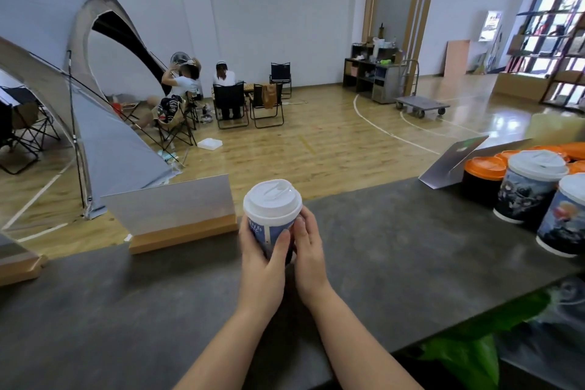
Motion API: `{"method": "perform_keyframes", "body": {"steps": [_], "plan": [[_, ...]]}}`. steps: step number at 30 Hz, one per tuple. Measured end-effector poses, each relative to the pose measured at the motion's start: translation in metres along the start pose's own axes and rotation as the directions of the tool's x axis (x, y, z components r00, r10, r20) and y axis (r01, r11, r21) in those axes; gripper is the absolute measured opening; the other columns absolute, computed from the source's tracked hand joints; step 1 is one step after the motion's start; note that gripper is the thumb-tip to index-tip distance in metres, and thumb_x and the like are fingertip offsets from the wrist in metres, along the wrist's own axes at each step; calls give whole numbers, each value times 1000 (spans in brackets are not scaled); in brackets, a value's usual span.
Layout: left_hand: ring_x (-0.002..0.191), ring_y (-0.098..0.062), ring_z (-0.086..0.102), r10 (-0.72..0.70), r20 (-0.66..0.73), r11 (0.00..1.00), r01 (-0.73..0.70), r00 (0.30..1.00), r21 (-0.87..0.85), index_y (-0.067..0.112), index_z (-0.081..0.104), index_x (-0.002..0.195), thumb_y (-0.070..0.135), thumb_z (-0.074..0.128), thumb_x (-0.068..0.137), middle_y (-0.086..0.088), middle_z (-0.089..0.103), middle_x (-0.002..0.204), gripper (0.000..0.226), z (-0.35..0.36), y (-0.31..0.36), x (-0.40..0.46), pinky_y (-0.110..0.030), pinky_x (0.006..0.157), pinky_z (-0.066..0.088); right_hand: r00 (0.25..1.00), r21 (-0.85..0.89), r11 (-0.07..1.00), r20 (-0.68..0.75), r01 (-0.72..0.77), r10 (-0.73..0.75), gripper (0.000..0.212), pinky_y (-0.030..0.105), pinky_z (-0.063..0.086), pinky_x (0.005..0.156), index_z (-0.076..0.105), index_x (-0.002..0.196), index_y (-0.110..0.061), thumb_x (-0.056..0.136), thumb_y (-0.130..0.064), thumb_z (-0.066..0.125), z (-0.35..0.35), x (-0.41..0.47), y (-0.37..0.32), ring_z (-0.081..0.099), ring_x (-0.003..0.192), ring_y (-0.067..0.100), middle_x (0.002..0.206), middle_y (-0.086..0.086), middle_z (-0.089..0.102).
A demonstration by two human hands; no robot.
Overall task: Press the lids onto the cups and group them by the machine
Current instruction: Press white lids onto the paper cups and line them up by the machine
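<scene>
Head view: I see both hands wrapped round one paper cup [269, 231] at the middle of the dark bench [411, 263]. Left hand [262, 263] has its grip closed on the cup's left side, thumb across the front; right hand [308, 250] is closed on the right side, fingers against the wall just under the rim. White lid [273, 199] sits on the cup and looks level; can't tell if it's fully snapped down. Cup is upright; its base is hidden behind the hands, so I can't tell whether it rests on the bench. At the right end of the bench: two printed cups with white lids [535, 190], [566, 218], and beside them dark cups with orange lids [486, 174]. Acrylic sign stand [177, 212] stands left of the hands.
</scene>
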State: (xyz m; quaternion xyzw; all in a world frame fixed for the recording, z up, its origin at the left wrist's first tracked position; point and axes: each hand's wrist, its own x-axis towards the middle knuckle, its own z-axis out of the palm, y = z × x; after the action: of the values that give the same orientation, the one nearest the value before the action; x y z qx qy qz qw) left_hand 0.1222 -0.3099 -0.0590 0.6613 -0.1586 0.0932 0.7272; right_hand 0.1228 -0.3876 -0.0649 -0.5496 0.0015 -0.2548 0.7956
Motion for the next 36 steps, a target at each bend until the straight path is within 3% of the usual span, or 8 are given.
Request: {"method": "perform_keyframes", "body": {"steps": [6, 10, 15, 20, 24, 27, 32, 36], "plan": [[130, -8, 47, -2, 104, 992, -11, 995, 124, 33, 40, 140, 56, 71, 71, 9, 47, 134, 79, 89, -12, 11, -39, 111, 40, 992, -49, 995, -83, 89, -93, 33, 30, 48, 100, 51, 135, -10, 103, -15, 44, -92, 27, -30, 58, 123, 19, 128, 6, 63], [130, -9, 40, -31, 167, 976, -6, 985, 216, 26, 39, 143, 58, 71, 59, 8, 35, 128, 95, 167, -20, 14, -32, 112, 37, 969, -142, 984, -208, 108, -136, 34, 40, 44, 107, 53, 135, -20, 104, -21, 41, -165, 49, -48, 59, 119, 13, 124, -1, 65], [124, -10, 50, -44, 242, 986, 4, 969, 164, 26, 45, 137, 39, 80, 58, 7, 45, 125, 88, 257, -40, 27, -38, 106, 47, 938, -198, 974, -302, 111, -168, 28, 39, 44, 106, 57, 122, -35, 100, -29, 40, -244, 81, -72, 56, 124, 15, 134, 6, 58], [123, -11, 56, -84, 245, 994, 63, 966, 89, 27, 42, 136, 34, 86, 55, 2, 53, 133, 92, 318, -63, 41, -34, 98, 54, 916, -287, 955, -361, 71, -177, 28, 46, 47, 103, 57, 110, -32, 106, -17, 34, -297, 109, -85, 63, 104, 11, 110, -3, 66], [118, -10, 60, -109, 242, 992, 88, 964, 94, 21, 46, 133, 18, 89, 62, 3, 60, 129, 83, 347, -74, 49, -35, 98, 54, 924, -312, 950, -355, 27, -142, 31, 39, 44, 107, 58, 117, -27, 107, -18, 30, -323, 125, -92, 58, 118, 15, 121, 3, 64], [118, -8, 59, -108, 235, 989, 82, 966, 121, 23, 47, 133, 21, 89, 62, 3, 59, 130, 83, 360, -77, 52, -35, 99, 54, 927, -316, 949, -352, 12, -129, 33, 38, 43, 108, 56, 125, -20, 107, -19, 29, -336, 136, -94, 56, 122, 18, 128, 8, 62], [119, -6, 60, -112, 223, 986, 81, 968, 143, 26, 46, 137, 25, 86, 63, 7, 61, 131, 84, 374, -80, 55, -35, 100, 52, 921, -314, 950, -369, -1, -121, 29, 34, 43, 106, 54, 122, -25, 107, -19, 30, -345, 145, -93, 56, 120, 15, 123, 1, 61], [116, 0, 60, -113, 249, 987, 81, 962, 137, 24, 44, 142, 12, 83, 73, 7, 63, 131, 81, 372, -80, 60, -28, 100, 52, 929, -324, 946, -357, -23, -100, 27, 6, 39, 88, 53, 119, -27, 106, -18, 31, -345, 148, -96, 55, 106, -6, 113, -12, 60]]}}
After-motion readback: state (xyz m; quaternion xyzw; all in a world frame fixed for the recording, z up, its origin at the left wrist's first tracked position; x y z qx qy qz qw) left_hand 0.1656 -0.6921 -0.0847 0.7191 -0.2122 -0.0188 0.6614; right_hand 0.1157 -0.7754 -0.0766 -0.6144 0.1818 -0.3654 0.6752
